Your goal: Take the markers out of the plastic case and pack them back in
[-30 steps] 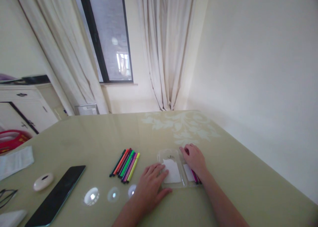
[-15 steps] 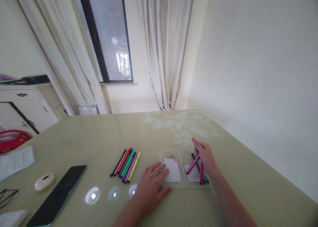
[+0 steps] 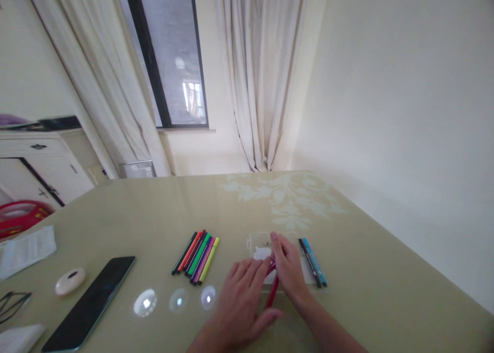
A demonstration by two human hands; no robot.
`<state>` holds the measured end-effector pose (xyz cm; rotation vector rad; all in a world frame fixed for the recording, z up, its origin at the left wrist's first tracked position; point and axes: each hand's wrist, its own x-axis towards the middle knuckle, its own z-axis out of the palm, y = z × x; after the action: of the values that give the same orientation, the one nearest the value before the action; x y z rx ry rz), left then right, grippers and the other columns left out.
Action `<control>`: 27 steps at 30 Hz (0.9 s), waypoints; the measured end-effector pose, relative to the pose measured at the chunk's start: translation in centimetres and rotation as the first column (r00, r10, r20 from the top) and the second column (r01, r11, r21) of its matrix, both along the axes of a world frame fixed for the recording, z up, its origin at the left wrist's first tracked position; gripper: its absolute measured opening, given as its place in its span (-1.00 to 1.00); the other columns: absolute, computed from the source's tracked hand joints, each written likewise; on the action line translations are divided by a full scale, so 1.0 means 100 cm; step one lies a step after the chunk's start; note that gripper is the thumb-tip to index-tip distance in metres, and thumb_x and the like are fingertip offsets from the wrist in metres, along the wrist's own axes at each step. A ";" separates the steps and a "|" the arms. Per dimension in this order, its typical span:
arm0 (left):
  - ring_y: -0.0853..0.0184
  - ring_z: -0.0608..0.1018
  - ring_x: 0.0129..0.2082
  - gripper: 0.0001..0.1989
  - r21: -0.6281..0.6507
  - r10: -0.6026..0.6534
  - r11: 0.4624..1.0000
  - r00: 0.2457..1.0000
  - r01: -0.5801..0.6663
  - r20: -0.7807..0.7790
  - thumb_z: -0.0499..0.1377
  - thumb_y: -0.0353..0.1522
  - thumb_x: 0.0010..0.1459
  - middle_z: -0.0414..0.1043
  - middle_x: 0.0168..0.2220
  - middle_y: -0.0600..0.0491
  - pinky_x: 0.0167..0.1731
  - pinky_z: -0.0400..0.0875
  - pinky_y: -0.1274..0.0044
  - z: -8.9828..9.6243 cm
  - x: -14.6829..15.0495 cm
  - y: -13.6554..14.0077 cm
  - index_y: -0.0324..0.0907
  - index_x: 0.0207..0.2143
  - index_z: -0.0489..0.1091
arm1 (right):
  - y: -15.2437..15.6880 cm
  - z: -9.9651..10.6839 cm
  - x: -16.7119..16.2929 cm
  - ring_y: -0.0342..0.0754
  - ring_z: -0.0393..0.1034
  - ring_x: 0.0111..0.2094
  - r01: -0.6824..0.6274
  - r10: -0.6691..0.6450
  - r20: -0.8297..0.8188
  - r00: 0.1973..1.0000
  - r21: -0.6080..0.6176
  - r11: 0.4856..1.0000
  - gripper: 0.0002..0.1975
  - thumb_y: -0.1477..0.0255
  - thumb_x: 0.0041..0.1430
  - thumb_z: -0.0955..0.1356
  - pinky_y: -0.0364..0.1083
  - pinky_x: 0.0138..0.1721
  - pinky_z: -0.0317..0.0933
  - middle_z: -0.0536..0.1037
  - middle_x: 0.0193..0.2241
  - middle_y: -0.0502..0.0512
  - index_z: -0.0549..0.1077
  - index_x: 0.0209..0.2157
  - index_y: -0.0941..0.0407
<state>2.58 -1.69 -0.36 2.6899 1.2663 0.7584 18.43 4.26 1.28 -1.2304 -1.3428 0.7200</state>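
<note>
My right hand (image 3: 290,270) is closed around a red marker (image 3: 272,293) and a magenta marker (image 3: 270,268), both slanting out below its fingers. Beside it, my left hand (image 3: 241,299) lies palm down with fingers stretched, its fingertips close to the magenta marker; whether they touch it I cannot tell. Beneath both hands is an open clear plastic case (image 3: 255,236) with a white card (image 3: 262,253) in it, mostly covered. A black marker (image 3: 310,263) and a blue marker (image 3: 315,262) lie side by side at the case's right part.
Several coloured markers (image 3: 197,258) lie in a row left of the case. Farther left are a black phone (image 3: 90,301), a white oval object (image 3: 70,281), glasses (image 3: 11,305) and white paper (image 3: 29,250). A wall (image 3: 405,137) runs along the table's right side.
My right hand has moved left with the red and magenta markers, away from the black and blue ones. My left hand has shifted slightly right, and the two hands are now close together.
</note>
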 end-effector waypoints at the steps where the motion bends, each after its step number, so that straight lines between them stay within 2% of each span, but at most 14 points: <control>1: 0.02 0.45 0.11 -0.32 0.022 0.036 0.999 0.999 -0.035 -0.025 0.10 -0.01 0.34 0.40 0.18 -0.19 0.13 0.36 0.20 -0.002 0.006 -0.002 -0.18 0.35 0.15 | -0.004 -0.002 -0.005 -0.11 0.10 -0.54 -0.003 0.003 0.014 1.000 0.025 1.000 -0.44 -0.06 0.33 0.24 -0.12 -0.49 0.08 0.23 -0.61 -0.07 0.20 -0.58 0.05; 4: 0.13 0.52 -0.12 -0.63 0.110 0.148 0.985 0.983 -0.135 -0.112 0.02 -0.36 0.42 0.50 -0.04 -0.13 -0.07 0.45 0.29 -0.011 0.018 -0.004 -0.22 0.23 0.30 | -0.011 -0.006 -0.013 -0.11 0.12 -0.51 -0.034 0.029 0.071 0.997 0.076 0.997 -0.47 0.02 0.37 0.24 -0.13 -0.46 0.10 0.26 -0.59 -0.06 0.20 -0.58 0.06; 6: 0.18 0.52 -0.19 -0.58 0.160 0.171 0.976 0.971 -0.145 -0.165 -0.04 -0.55 0.36 0.49 -0.12 -0.09 -0.12 0.45 0.33 -0.017 0.019 -0.001 -0.23 0.22 0.29 | -0.011 -0.006 -0.013 -0.11 0.16 -0.50 -0.085 0.079 0.090 0.993 0.065 0.994 -0.48 0.04 0.39 0.24 -0.14 -0.46 0.11 0.27 -0.57 -0.05 0.22 -0.57 0.06; 8: 0.19 0.52 -0.17 -0.49 0.190 0.206 0.967 0.960 -0.170 -0.191 -0.04 -0.61 0.31 0.47 -0.11 -0.09 -0.12 0.46 0.34 -0.022 0.013 0.005 -0.25 0.29 0.22 | -0.006 -0.005 -0.007 -0.09 0.22 -0.48 -0.144 0.140 0.089 0.986 0.036 0.989 -0.51 0.04 0.40 0.22 -0.15 -0.47 0.12 0.32 -0.53 -0.03 0.27 -0.52 0.06; 10: 0.19 0.52 -0.15 -0.43 0.207 0.296 0.944 0.934 -0.256 -0.199 -0.03 -0.63 0.29 0.46 -0.10 -0.09 -0.12 0.47 0.35 -0.026 0.002 0.013 -0.27 0.33 0.16 | 0.005 -0.002 0.007 -0.07 0.30 -0.42 -0.164 0.159 0.117 0.980 0.034 0.986 -0.53 0.02 0.40 0.19 -0.14 -0.43 0.18 0.40 -0.46 0.01 0.35 -0.44 0.06; 12: 0.17 0.52 -0.12 -0.40 0.215 0.427 0.898 0.878 -0.383 -0.218 0.00 -0.66 0.24 0.46 -0.09 -0.10 -0.10 0.47 0.35 -0.027 -0.011 0.020 -0.27 0.33 0.18 | 0.020 -0.001 0.029 -0.02 0.37 -0.33 -0.070 0.049 0.211 0.976 0.093 0.993 -0.50 0.02 0.42 0.15 -0.10 -0.29 0.23 0.49 -0.37 0.09 0.44 -0.36 0.08; 13: 0.15 0.52 -0.09 -0.39 0.223 0.495 0.865 0.837 -0.449 -0.234 0.01 -0.68 0.22 0.45 -0.07 -0.12 -0.08 0.47 0.34 -0.027 -0.017 0.024 -0.27 0.31 0.22 | 0.028 -0.001 0.043 0.00 0.37 -0.31 -0.004 -0.029 0.273 0.961 0.120 0.993 -0.47 0.03 0.43 0.11 -0.08 -0.24 0.22 0.49 -0.37 0.12 0.45 -0.38 0.08; 15: 0.13 0.52 -0.02 -0.42 0.231 0.601 0.799 0.750 -0.555 -0.277 0.02 -0.69 0.21 0.44 -0.01 -0.15 -0.05 0.47 0.34 -0.025 -0.027 0.028 -0.27 0.26 0.29 | 0.043 -0.004 0.070 0.03 0.37 -0.32 0.130 -0.160 0.436 0.886 0.099 0.987 -0.43 0.04 0.43 0.10 -0.03 -0.19 0.18 0.50 -0.41 0.15 0.44 -0.46 0.08; 17: 0.13 0.52 -0.02 -0.49 0.220 0.658 0.751 0.678 -0.622 -0.327 0.04 -0.66 0.25 0.44 0.02 -0.16 -0.09 0.48 0.37 -0.020 -0.035 0.030 -0.26 0.22 0.34 | 0.054 -0.009 0.090 0.06 0.37 -0.33 0.250 -0.225 0.610 0.760 0.045 0.967 -0.42 0.08 0.44 0.10 0.00 -0.21 0.15 0.50 -0.45 0.18 0.43 -0.53 0.08; 20: 0.12 0.53 -0.08 -0.59 0.207 0.691 0.712 0.615 -0.671 -0.380 0.03 -0.59 0.31 0.46 -0.02 -0.15 -0.18 0.48 0.37 -0.013 -0.041 0.030 -0.23 0.15 0.40 | 0.060 -0.016 0.104 0.07 0.39 -0.33 0.306 -0.204 0.792 0.576 0.022 0.952 -0.43 0.15 0.45 0.12 -0.01 -0.26 0.11 0.52 -0.46 0.21 0.43 -0.57 0.07; 24: 0.09 0.50 -0.07 -0.62 0.228 0.716 0.688 0.595 -0.689 -0.364 0.01 -0.58 0.31 0.46 0.00 -0.17 -0.14 0.44 0.31 -0.009 -0.046 0.033 -0.22 0.08 0.46 | 0.058 -0.020 0.101 0.07 0.41 -0.34 0.312 -0.194 0.875 0.443 0.053 0.949 -0.45 0.19 0.45 0.17 -0.02 -0.30 0.07 0.54 -0.44 0.22 0.48 -0.56 0.08; 26: 0.07 0.49 -0.01 -0.63 0.201 0.702 0.707 0.637 -0.678 -0.319 0.01 -0.55 0.33 0.46 0.04 -0.18 -0.09 0.43 0.27 -0.009 -0.045 0.035 -0.22 0.10 0.45 | 0.057 -0.019 0.099 0.08 0.41 -0.33 0.308 -0.202 0.888 0.413 0.072 0.949 -0.48 0.20 0.45 0.19 -0.02 -0.31 0.06 0.55 -0.44 0.22 0.49 -0.56 0.08; 27: 0.06 0.47 0.04 -0.64 0.173 0.666 0.743 0.689 -0.646 -0.286 0.02 -0.51 0.36 0.46 0.07 -0.18 -0.04 0.43 0.25 -0.009 -0.043 0.034 -0.21 0.12 0.43 | 0.057 -0.019 0.099 0.09 0.42 -0.33 0.307 -0.204 0.891 0.405 0.077 0.949 -0.49 0.21 0.44 0.20 -0.02 -0.31 0.06 0.56 -0.45 0.21 0.49 -0.55 0.08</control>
<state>-1.69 1.75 -1.25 2.4350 2.4027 0.3680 28.31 9.97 -0.61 -1.9973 -1.8941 -0.2105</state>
